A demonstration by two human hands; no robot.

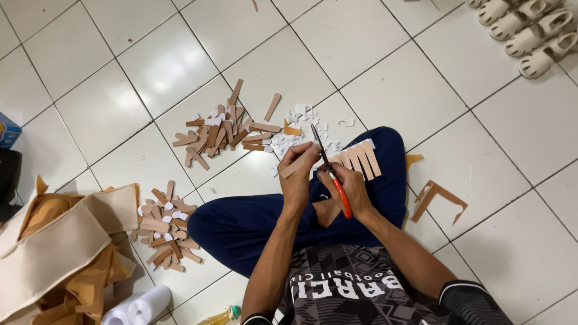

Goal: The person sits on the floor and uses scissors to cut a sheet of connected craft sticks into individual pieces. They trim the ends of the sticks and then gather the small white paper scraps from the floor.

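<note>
I sit cross-legged on a white tiled floor. My left hand [296, 174] pinches a narrow tan strip [299, 163] in front of me. My right hand [351, 191] grips scissors with orange handles [332, 176], their dark blades pointing up and away beside the strip's end. A few more tan strips [361, 159] lie side by side on my knee, just right of the blades. Small white offcuts [298, 137] are scattered on the floor beyond my hands.
A pile of cut tan strips [220, 132] lies ahead on the left, another [165, 225] by my left knee. Tan fabric bands and brown paper [57, 241] sit far left, white rolls [141, 307] below. An L-shaped scrap [438, 197] lies right; pale sandals [530, 30] top right.
</note>
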